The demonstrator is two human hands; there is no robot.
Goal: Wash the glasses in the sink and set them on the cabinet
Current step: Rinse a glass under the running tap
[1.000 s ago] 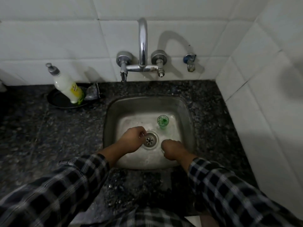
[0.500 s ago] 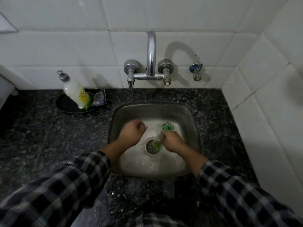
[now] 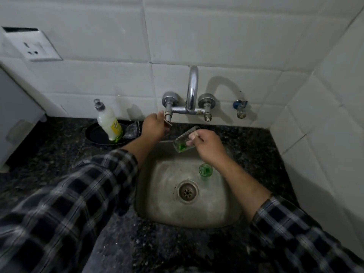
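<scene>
My right hand (image 3: 207, 145) holds a small clear glass (image 3: 184, 141) with a green bottom, tilted on its side above the back of the steel sink (image 3: 222, 205). A second green-tinted glass (image 3: 205, 171) stands upright in the sink basin, right of the drain (image 3: 187, 191). My left hand (image 3: 155, 126) is raised to the left tap handle (image 3: 168, 119) of the wall faucet (image 3: 192, 89) and grips it. No water is seen running.
A soap bottle (image 3: 108, 123) leans in a black dish (image 3: 98, 135) with a scrubber (image 3: 132, 131) on the dark granite counter (image 3: 49, 146) left of the sink. A small blue tap (image 3: 240, 108) and a wall socket (image 3: 32, 46) sit on the white tiles.
My right hand lifted one glass out of the basin toward the faucet. My left hand rose from the sink to the left tap handle. The camera view tilted upward.
</scene>
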